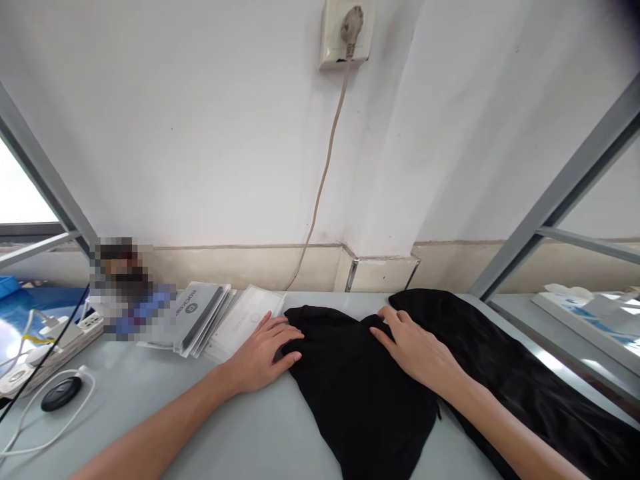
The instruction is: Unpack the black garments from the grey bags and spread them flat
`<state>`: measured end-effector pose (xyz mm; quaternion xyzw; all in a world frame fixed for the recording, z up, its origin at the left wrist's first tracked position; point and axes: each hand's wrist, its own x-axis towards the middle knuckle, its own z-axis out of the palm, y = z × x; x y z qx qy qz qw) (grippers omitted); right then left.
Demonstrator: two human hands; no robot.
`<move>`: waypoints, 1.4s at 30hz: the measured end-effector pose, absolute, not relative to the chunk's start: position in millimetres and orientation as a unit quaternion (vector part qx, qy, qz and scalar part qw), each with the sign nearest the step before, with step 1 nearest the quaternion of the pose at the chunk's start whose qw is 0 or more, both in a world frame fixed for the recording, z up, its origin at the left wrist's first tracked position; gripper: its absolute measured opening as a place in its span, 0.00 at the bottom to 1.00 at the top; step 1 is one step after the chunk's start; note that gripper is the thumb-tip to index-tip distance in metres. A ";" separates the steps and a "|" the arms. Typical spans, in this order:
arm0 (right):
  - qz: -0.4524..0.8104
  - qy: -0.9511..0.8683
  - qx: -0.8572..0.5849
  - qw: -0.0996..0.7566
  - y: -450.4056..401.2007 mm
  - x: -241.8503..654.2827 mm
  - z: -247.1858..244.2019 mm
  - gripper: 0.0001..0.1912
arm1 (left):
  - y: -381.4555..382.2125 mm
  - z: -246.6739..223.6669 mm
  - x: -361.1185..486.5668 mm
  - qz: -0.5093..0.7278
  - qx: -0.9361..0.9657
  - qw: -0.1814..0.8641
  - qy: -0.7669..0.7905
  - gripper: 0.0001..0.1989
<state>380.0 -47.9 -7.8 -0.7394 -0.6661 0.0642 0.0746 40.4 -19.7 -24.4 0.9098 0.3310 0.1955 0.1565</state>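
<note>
White wall (225, 133) forms the rear boundary of the work area; a socket (329, 33) is mounted high on it, with a plug (353, 25) seated and a cable (331, 143) running down behind the grey tabletop (280, 427). Metal uprights slope inward at both sides. The black cloth (365, 393) lies at front centre of the tabletop, narrowing toward the near edge, its far edge gathered in folds. Left hand (263, 350): positioned on the cloth's far left corner, thumb separated from the fingers, dark fabric visible in the gap; whether it grips, I cannot tell. Right hand (413, 343): positioned on the far edge, thumb and fingers apart with a fold between them; firm closure cannot be confirmed from where I stand. A second black fabric piece (520, 380) extends beneath the right forearm toward the right. Grey packets (193, 317) and a translucent sleeve (245, 320) lie beyond the left hand. At far left: a power strip (65, 350), and a black oval device (61, 394) within a loop of white cord (50, 443).
</note>
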 end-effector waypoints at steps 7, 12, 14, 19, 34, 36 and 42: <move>0.130 -0.671 -0.729 0.040 -38.1 374.2 -0.1 0.19 | -19.9 -25.7 39.8 0.201 0.914 0.146 0.320 0.16; 0.183 -0.682 -0.705 0.067 -21.2 371.9 5.3 0.31 | -19.9 -24.6 39.9 0.210 0.915 0.144 0.312 0.15; 0.197 -0.688 -0.696 0.061 -17.2 369.6 9.7 0.30 | -20.3 -23.9 39.9 0.212 0.915 0.145 0.311 0.15; 0.257 -0.706 -0.659 0.033 -12.9 366.9 25.0 0.23 | -20.8 -22.5 39.5 0.203 0.917 0.151 0.309 0.14; 0.224 -0.728 -0.648 0.031 -36.4 413.3 45.5 0.20 | -17.2 -26.2 36.5 0.226 0.897 0.132 0.356 0.20; 0.238 -0.719 -0.648 0.084 -41.7 430.1 59.2 0.27 | -17.0 -25.9 36.5 0.226 0.899 0.130 0.352 0.20; 0.270 -0.591 -0.715 0.260 -53.0 498.0 101.1 0.29 | -17.6 -24.4 36.0 0.222 0.901 0.133 0.349 0.19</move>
